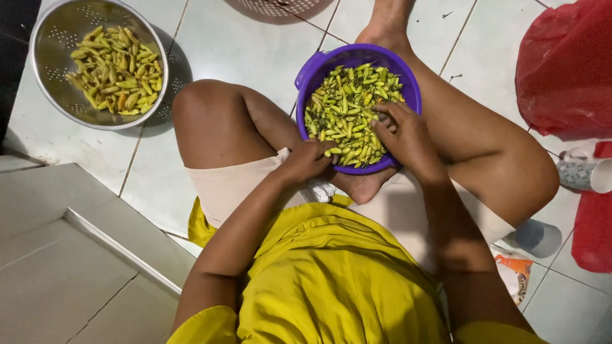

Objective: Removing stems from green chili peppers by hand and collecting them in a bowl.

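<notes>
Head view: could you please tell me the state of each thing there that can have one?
purple bowl: upright between the legs, heaped with green chilies
metal colander: upright on the tiled floor, partly filled with yellow-green chilies
left hand: at the bowl's near rim, fingers curled on a chili
right hand: resting in the chili pile
red plastic bag: crumpled on the floor

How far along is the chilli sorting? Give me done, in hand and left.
Done: a modest layer of chillies lies in the metal colander. In hand: the left hand pinches a chilli at the purple bowl rim, and the right hand digs into the green chillies. Left: the purple bowl is heaped full, so most remains.
</notes>
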